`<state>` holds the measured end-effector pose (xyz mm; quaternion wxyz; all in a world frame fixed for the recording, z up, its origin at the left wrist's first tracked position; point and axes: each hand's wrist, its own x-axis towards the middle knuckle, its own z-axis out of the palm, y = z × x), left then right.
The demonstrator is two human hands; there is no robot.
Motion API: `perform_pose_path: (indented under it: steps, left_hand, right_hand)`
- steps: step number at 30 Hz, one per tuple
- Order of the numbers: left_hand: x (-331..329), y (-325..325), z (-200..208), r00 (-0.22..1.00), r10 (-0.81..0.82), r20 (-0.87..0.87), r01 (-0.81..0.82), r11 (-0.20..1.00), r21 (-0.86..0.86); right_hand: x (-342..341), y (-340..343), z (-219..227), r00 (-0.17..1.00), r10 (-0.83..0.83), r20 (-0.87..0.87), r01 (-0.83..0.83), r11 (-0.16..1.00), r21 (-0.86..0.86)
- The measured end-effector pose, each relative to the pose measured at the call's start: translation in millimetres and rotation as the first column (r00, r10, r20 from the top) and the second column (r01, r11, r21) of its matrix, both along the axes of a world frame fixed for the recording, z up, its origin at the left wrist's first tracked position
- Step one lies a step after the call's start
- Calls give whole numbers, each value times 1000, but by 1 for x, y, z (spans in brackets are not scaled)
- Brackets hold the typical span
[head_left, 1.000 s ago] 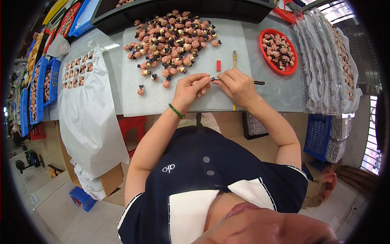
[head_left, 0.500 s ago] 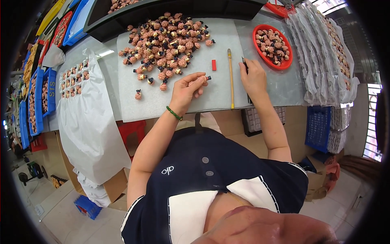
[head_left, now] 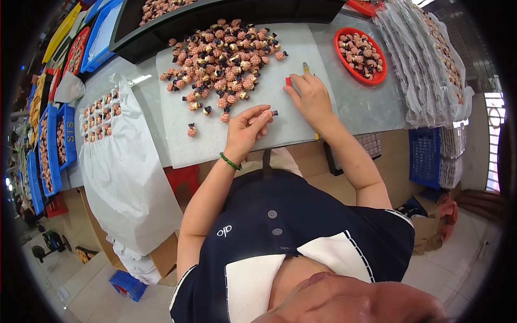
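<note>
The left hand [head_left: 245,129] has its grip narrowed on a small pink knobbly figurine [head_left: 266,114], pinched between thumb and fingers above the near part of the white mat [head_left: 188,153], its dark cap pointing right. The right hand [head_left: 314,99] is at a small red block [head_left: 288,82], thumb and fingertips touching it; whether this grip pinches or lifts it, I cannot tell. A slim yellow stick [head_left: 306,67] shows past both sides of that hand, its middle hidden.

Beyond the left hand, a loose heap of like figurines [head_left: 221,59] covers much of the mat, with a single figurine [head_left: 191,130] just apart on the near side. The mat lies on a smooth grey bench [head_left: 388,110]. To its right stands a red bowl [head_left: 371,82] of figurines, then upright clear-wrapped packs [head_left: 414,64]; to its left, a compartmented white tray [head_left: 99,116] of figurines adjoins a white sheet [head_left: 124,177] draped over the edge.

A long black bin [head_left: 242,13] backs the heap. Blue crates [head_left: 65,134] stand further left, a red stool [head_left: 183,180] sits below, and pale floor tiles [head_left: 97,285] spread beneath.
</note>
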<state>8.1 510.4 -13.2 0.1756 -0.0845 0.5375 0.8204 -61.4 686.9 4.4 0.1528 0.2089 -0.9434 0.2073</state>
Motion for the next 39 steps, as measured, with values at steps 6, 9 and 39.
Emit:
perform_pose_path:
  steps: [6,9,39]
  left_hand:
    - [3,-30,-14,1000,-22,-7,23,995,92]
    - [9,-45,-22,1000,-29,-7,30,991,130]
    - [29,-120,-61,1000,28,6,-28,945,326]
  right_hand:
    - [12,-30,-11,995,-97,14,97,993,-63]
    - [28,-50,-17,975,-162,154,194,955,-226]
    - [103,-155,-46,780,282,559,555,102,-826]
